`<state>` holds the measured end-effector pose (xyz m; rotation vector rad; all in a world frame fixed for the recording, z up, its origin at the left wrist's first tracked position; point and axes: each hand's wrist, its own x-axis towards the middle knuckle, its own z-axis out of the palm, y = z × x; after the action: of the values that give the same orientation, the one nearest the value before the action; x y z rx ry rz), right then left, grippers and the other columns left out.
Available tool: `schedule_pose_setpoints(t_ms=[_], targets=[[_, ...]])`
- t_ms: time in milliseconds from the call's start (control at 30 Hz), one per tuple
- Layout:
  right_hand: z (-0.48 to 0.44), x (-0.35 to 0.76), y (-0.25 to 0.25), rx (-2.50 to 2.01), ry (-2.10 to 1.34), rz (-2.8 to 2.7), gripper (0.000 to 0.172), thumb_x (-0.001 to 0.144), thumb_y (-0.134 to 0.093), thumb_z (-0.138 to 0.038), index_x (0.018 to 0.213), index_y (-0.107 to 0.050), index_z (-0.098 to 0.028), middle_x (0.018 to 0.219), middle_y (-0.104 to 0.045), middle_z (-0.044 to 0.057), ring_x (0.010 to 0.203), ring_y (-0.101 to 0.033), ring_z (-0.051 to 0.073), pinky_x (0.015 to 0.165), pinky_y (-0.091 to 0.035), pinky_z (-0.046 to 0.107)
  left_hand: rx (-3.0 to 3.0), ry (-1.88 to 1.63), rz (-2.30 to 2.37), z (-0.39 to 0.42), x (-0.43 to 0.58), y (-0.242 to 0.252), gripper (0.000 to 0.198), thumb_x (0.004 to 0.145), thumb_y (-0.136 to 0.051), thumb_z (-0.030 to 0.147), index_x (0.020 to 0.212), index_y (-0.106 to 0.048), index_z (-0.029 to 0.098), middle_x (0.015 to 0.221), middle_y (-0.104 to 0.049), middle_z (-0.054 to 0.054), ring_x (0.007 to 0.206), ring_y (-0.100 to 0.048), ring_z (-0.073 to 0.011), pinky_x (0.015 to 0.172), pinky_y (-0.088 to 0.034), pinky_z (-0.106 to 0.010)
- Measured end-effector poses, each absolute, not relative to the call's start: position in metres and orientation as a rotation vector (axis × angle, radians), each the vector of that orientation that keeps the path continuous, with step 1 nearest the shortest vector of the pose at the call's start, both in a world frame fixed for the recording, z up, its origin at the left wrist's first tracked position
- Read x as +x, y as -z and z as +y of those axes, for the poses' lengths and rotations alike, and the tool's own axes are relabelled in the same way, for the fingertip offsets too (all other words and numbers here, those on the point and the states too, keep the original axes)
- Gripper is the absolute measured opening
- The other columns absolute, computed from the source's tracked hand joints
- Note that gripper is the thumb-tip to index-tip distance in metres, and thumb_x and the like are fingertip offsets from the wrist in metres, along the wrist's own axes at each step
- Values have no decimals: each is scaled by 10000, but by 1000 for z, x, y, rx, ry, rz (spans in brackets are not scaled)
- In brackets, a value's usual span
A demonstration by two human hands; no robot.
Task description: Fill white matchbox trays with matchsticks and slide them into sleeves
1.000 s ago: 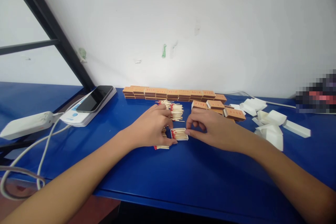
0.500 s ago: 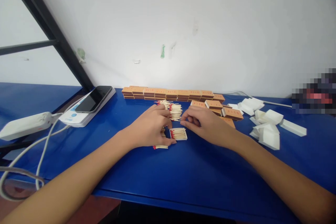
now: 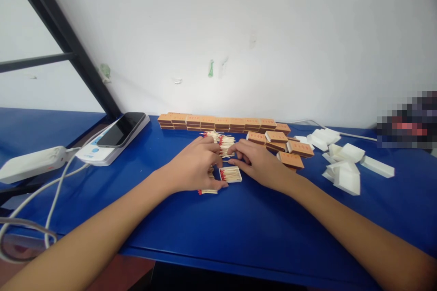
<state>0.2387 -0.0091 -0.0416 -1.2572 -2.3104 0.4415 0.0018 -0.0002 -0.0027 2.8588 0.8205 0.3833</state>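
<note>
A small white matchbox tray [image 3: 235, 180] lies on the blue table, partly filled with red-tipped matches [image 3: 232, 173]. My left hand [image 3: 196, 163] curls at its left end, with thumb and forefinger closed on the near and far corners. A loose pile of matches [image 3: 223, 141] lies just behind the tray. At the pile's right edge is my right hand [image 3: 257, 161], its thumb and forefinger tips apart and touching the matches. Several more matches [image 3: 208, 192] lie under and in front of my left hand, partly hidden by it.
A long stacked row of orange matchboxes [image 3: 215, 122] stands along the wall. More matchboxes [image 3: 290, 159] lie loosely beyond my right hand, with white empty trays [image 3: 346, 175] farther right. At left, a phone [image 3: 121, 129] rests on a white power strip [image 3: 102, 157] among cables.
My right hand has moved left, bringing its fingertips to the match pile. My left hand stays at the tray.
</note>
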Motion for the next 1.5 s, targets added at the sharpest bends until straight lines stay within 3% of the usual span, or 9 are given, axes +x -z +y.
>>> schedule_pose_setpoints(t_ms=[233,600,767,900,1300,1500], targets=[[-8,239,42,-1270,-447,-2316,84,994,-656,-230,914,-644,-210,887,-569,7,745,-534,151,673,-389,286,2849,-380,830,-1,1,3,367,783,-847,531,879,-785,181,858,-672,-32,919,-578,-224,936,-419,-405],[-13,254,27,-1275,-308,-2373,121,1039,-553,-258,940,-611,-218,925,-596,35,816,-566,187,715,-414,307,2849,-362,842,-2,1,1,356,784,-849,527,891,-795,192,867,-663,-32,917,-567,-222,906,-410,-397],[-29,245,17,-1247,-406,-2466,114,1023,-547,-218,921,-599,-225,927,-617,33,774,-575,174,672,-407,301,2870,-374,827,-1,1,2,374,793,-832,542,828,-764,176,842,-649,-34,904,-558,-225,900,-410,-397],[-35,237,20,-1215,-469,-2470,88,999,-551,-167,951,-596,-224,934,-630,27,757,-575,163,666,-404,297,2883,-377,816,0,1,2,382,790,-834,544,814,-752,171,834,-646,-31,892,-556,-221,903,-414,-401],[-10,237,34,-1225,-471,-2361,136,1022,-596,-253,950,-704,-211,852,-565,16,736,-523,157,685,-389,292,2858,-363,821,-2,2,1,358,784,-844,530,855,-786,184,863,-674,-40,911,-575,-226,907,-417,-400],[-6,235,37,-1243,-448,-2310,56,985,-654,-252,954,-679,-213,871,-570,11,746,-523,156,681,-393,291,2856,-364,813,-1,2,1,369,779,-847,535,884,-789,186,852,-672,-34,901,-573,-223,903,-415,-400]])
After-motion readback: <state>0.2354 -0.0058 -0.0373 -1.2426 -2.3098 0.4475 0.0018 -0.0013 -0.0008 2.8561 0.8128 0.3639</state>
